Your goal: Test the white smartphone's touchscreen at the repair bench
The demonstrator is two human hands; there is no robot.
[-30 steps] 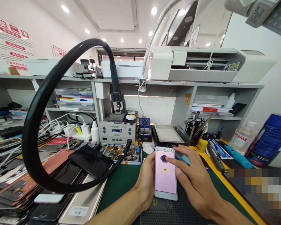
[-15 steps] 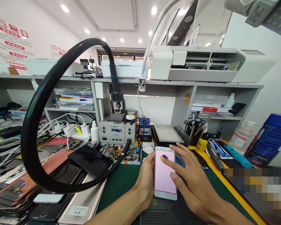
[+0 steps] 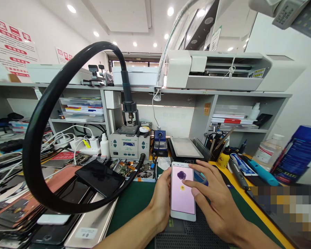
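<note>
A white smartphone (image 3: 183,204) is held upright above the dark mat, its lit screen pink with a purple blob near the top and a small yellow dot beneath. My left hand (image 3: 161,200) grips the phone along its left edge; most of its fingers are hidden behind the phone. Over the screen's right side, my right hand (image 3: 212,197) has its fingers spread and holds nothing. Its index fingertip is at the screen just under the purple blob; whether it touches the glass I cannot tell.
A thick black hose (image 3: 32,138) arcs from a hot-air station (image 3: 129,147) across the left side. Stacked phones (image 3: 77,193) and parts crowd the left. A tray of small parts (image 3: 137,169) lies behind the green mat (image 3: 134,200). Bottles and tools, including a teal tool (image 3: 264,173), line the right.
My right index finger has moved slightly down and right on the phone screen. The yellow dot has moved down from the purple blob. My left hand and the phone stay in place.
</note>
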